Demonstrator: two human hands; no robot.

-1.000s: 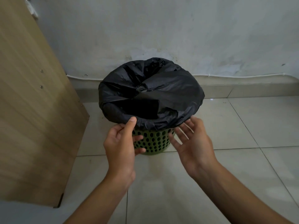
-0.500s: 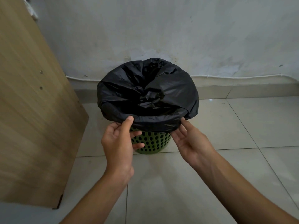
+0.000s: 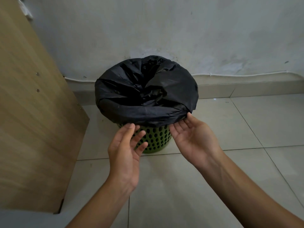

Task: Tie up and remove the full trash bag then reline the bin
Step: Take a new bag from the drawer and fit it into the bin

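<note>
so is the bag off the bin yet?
No, the black trash bag is folded over the rim of the green perforated bin.

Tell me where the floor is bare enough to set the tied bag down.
Right of the green bin, the tiles run bare to the wall. The floor nearer the camera, under both arms, is bare too. Left is tight: only a narrow strip separates the bin from the wooden panel. The black bag is still over the rim.

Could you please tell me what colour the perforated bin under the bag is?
Green, with rows of round holes: the bin shows best in the head view.
</note>
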